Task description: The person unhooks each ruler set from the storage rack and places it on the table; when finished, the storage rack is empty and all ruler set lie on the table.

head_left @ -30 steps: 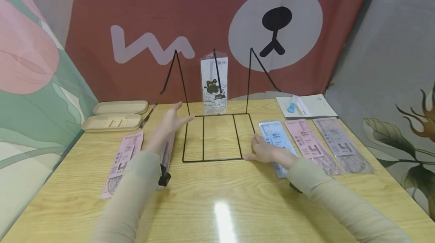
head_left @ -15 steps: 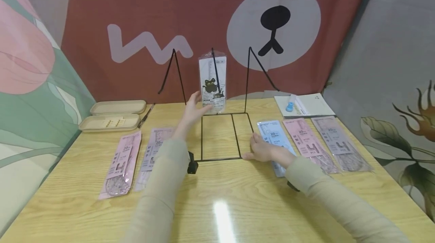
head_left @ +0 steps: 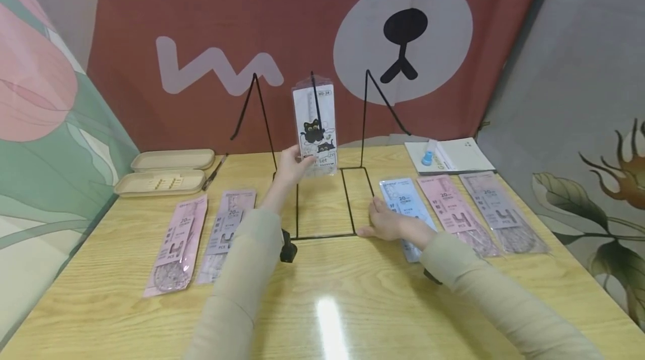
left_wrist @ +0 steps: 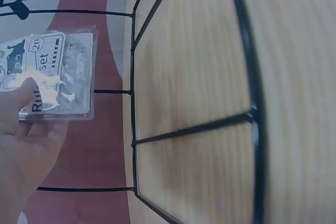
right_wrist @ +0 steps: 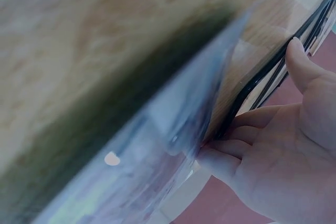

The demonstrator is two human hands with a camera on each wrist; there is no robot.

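A black wire display rack point(head_left: 325, 236) stands on the table, its three hooks rising at the back. On the middle hook hangs a clear-packed ruler set point(head_left: 326, 109) with black cats on its white card. My left hand point(head_left: 290, 171) pinches the lower left part of this pack, thumb in front and fingers behind, as the left wrist view shows with the ruler set point(left_wrist: 76, 77). At the rack's front right corner, my right hand point(head_left: 387, 221) holds the base wires, thumb on one wire and fingers bent at another point(right_wrist: 262, 153).
Pink point(head_left: 176, 248) and purple point(head_left: 229, 231) ruler packs lie left. Blue point(head_left: 408, 200), pink point(head_left: 456, 211) and greyish-purple point(head_left: 504, 211) packs lie right. A beige open case point(head_left: 166, 182) and a pen point(head_left: 215, 172) sit back left; a notebook point(head_left: 468, 153) is back right.
My left hand has moved right from the rack's left side to the hanging ruler set and taken hold of its lower edge. The pack has tilted slightly. My right hand has stayed at the corner.
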